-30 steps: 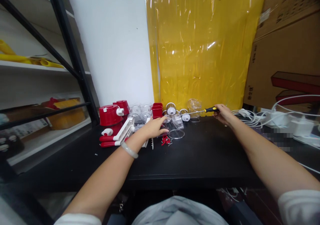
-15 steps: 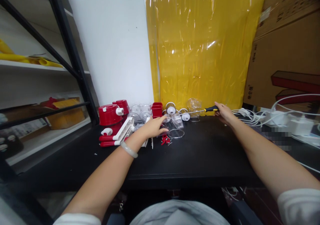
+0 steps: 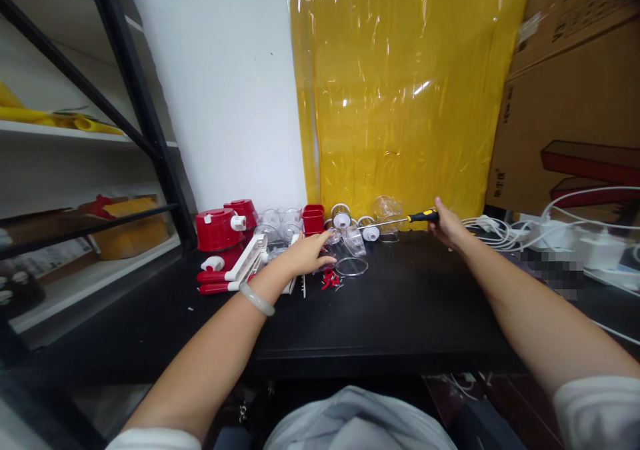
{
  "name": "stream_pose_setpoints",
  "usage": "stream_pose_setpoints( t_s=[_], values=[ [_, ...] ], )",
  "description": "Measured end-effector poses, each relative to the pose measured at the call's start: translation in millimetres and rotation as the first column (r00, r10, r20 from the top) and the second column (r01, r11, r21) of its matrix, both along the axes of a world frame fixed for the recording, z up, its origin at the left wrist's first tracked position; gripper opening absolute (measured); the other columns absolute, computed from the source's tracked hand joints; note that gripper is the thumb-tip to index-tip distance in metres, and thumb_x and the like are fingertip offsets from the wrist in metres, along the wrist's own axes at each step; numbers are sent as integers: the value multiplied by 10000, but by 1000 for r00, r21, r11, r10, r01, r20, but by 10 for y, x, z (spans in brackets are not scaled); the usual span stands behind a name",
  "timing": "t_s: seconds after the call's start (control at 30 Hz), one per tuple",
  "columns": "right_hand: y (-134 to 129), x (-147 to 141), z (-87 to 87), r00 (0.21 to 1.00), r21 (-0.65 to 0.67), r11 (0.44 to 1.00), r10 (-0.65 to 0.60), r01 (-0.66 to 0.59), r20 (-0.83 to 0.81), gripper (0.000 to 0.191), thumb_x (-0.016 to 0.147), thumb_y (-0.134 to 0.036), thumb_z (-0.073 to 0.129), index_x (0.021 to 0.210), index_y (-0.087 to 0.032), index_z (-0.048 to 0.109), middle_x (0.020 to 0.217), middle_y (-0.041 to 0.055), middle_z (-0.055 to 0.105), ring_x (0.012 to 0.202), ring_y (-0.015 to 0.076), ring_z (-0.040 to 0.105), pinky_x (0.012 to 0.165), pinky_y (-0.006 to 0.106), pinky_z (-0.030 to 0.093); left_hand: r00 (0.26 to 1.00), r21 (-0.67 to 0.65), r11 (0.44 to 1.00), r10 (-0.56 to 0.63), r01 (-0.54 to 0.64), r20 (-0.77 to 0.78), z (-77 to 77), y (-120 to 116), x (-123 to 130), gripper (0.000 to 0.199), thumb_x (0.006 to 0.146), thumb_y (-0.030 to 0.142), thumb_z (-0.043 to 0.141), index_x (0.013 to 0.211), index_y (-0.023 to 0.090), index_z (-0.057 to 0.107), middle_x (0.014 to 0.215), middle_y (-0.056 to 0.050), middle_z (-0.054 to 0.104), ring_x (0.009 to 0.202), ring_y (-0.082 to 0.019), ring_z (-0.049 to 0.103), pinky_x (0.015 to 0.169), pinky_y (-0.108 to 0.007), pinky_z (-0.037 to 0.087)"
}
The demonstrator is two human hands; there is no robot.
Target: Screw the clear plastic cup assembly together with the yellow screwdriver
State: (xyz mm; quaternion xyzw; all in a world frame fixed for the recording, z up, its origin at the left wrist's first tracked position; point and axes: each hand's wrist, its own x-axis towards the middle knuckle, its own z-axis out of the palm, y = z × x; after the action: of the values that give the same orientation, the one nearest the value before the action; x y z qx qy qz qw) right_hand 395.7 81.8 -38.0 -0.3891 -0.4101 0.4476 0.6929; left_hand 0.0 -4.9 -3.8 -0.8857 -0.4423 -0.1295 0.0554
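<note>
A black and yellow screwdriver (image 3: 423, 217) is in my right hand (image 3: 447, 225), its long shaft pointing left, nearly level. The tip reaches a clear plastic part (image 3: 354, 242), which my left hand (image 3: 309, 253) holds from its left side, thumb and fingers round it. Just in front lies a clear ring-rimmed piece (image 3: 351, 267), beside small red pieces and screws (image 3: 331, 279). Behind the clear part stand a red square cup (image 3: 313, 219) and a white and clear cylinder (image 3: 341, 216).
Red housings (image 3: 219, 230) and red-handled white parts (image 3: 245, 263) lie left of my left hand. Clear cups (image 3: 290, 217) stand behind it. White cables and adapters (image 3: 553, 233) are at the right, below a big cardboard box (image 3: 570, 103). A black-framed shelf (image 3: 125, 70) is at left.
The thumb of my right hand has lifted off the screwdriver handle and points upward; the fingers have shifted slightly on its end. My left hand and the clear part stay nearly still.
</note>
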Motion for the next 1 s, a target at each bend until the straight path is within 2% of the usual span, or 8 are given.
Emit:
stream_pose_setpoints(
  t_s=[0.1,0.3,0.4,0.5,0.6,0.7,0.87,1.0],
  values=[
    [12,-10,-25,999,57,998,3,-5,32,371,766,-462,767,716,-248,469,413,-84,362,349,89,340,386,235,394,1000,5,1000,-4,4,1,-5,3,-4,597,917,408,656,1418,182,424,1392,-173,599,1285,-337,564,1079,-470,380],
    [-34,-5,29,988,51,997,70,-63,-139,234,649,-216,711,731,-232,492,626,-32,550,489,109,511,476,270,492,1000,13,1000,-4,4,-4,-6,9,-2,586,912,410,657,1415,225,422,1402,-151,598,1272,-324,576,1069,-463,390],
    [-54,6,44,983,50,996,88,-80,-163,214,637,-238,706,742,-232,520,644,-19,572,519,126,553,495,285,509,1000,18,1000,-2,2,-9,-4,10,1,593,912,415,661,1415,211,424,1391,-162,604,1267,-327,581,1065,-464,393],
    [-46,-2,33,988,20,999,50,-48,-146,288,723,-428,729,745,-236,515,579,-18,557,461,123,517,445,271,473,1000,21,1000,-4,4,-7,-6,11,0,594,916,419,660,1416,202,425,1387,-169,606,1276,-332,574,1072,-473,384],
    [-16,-20,4,999,3,1000,-7,7,-52,449,775,-639,690,728,-249,470,410,-69,375,344,100,361,377,249,390,1000,24,1000,-4,4,-8,-4,4,-3,589,917,418,657,1418,212,424,1389,-163,606,1280,-332,571,1080,-482,374],
    [2,-36,-12,1000,36,999,-25,25,-3,421,788,-536,740,719,-251,438,374,-110,261,319,79,274,393,239,391,1000,21,1000,-8,9,-8,3,-11,0,586,922,411,652,1422,210,421,1389,-168,604,1278,-329,572,1096,-496,354],
    [-19,-43,25,992,34,999,22,-18,-122,227,760,-251,696,742,-233,470,540,-46,498,436,101,453,455,250,464,1000,13,1000,-2,2,-1,4,-7,8,587,914,394,666,1417,212,424,1388,-169,605,1270,-334,576,1095,-507,358],
    [-13,-47,9,980,34,999,48,-42,-193,257,759,-308,716,739,-232,472,602,-31,548,485,112,511,455,251,467,1000,6,1000,9,-9,-13,3,-1,7,584,924,406,654,1420,209,418,1382,-167,610,1265,-334,580,1094,-503,358]
  ],
)
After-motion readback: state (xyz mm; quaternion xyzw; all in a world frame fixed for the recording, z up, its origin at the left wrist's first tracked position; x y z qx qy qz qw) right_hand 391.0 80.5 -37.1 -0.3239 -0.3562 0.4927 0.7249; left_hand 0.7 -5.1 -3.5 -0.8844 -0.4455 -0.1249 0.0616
